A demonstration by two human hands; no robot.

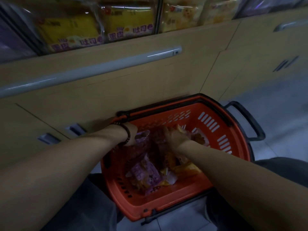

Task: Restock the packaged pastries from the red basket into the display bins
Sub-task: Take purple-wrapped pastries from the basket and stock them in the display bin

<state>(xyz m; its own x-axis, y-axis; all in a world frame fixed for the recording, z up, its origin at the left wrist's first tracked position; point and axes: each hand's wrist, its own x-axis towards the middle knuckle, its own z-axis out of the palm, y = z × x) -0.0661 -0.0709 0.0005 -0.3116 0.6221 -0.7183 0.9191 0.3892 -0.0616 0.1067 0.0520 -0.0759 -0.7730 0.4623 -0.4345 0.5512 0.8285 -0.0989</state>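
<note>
Purple characters, seemingly "蛋皮吐司", run along the lower edge of two yellow plastic bread packages [70, 34] at eleven o'clock; their red logos are unreadable.

Dim, low-contrast view with a cool cast. Glare streaked the rail [93, 68] and the shelf packets [128, 22]; the red basket [216, 125] lay shadowed inside. Wide-angle distortion bowed straight edges; blur softened everything.

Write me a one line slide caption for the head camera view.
Restocking: left hand and right hand reach among packaged pastries in the red basket below stocked display bins.
</note>
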